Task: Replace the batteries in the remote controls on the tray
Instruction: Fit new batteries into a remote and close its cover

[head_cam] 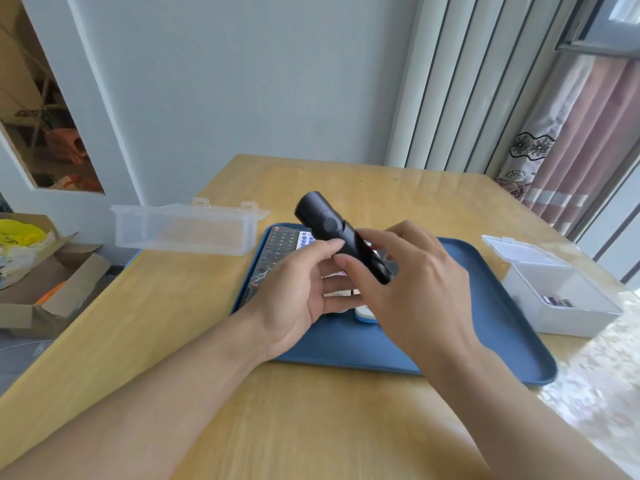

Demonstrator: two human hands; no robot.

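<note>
A slim black remote (332,230) is held tilted above the blue tray (485,306). My left hand (298,289) grips its lower part from the left, thumb on top. My right hand (405,285) holds the same remote from the right, thumb against its side and fingers over its near end. On the tray under my hands lie a dark remote with many buttons (277,251), a white remote with blue buttons (306,239), and a white-and-blue remote (365,313) that is mostly hidden.
A clear plastic box (183,226) stands at the table's back left. An open white box (561,299) holding a few batteries (556,301) sits right of the tray. Cardboard boxes (45,278) lie on the floor at left. Curtains hang at right.
</note>
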